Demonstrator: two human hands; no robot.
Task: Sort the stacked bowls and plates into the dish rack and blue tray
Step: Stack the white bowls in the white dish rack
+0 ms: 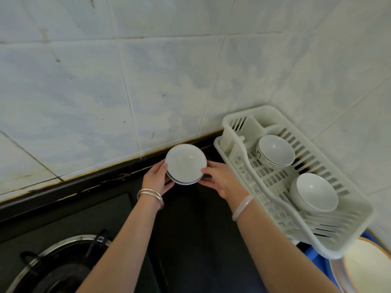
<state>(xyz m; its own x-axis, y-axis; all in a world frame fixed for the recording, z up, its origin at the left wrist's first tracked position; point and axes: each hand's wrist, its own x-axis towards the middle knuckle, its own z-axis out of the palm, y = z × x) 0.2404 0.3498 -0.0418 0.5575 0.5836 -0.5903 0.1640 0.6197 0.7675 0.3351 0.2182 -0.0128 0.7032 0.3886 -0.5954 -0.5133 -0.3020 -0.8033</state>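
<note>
A small stack of white dishes [185, 163] sits near the back of the dark counter, by the tiled wall. My left hand [156, 178] grips the stack's left edge and my right hand [220, 178] grips its right edge. The top dish looks tilted toward me. To the right stands a white plastic dish rack [239, 132] with two white bowls in it, one at the back [275, 150] and one nearer [314, 191]. At the bottom right a blue tray [313, 255] holds a cream plate [368, 265].
A gas burner [63, 263] with a black pan support occupies the bottom left of the black counter [190, 229]. The tiled wall [127, 81] runs behind the stack and turns a corner behind the rack.
</note>
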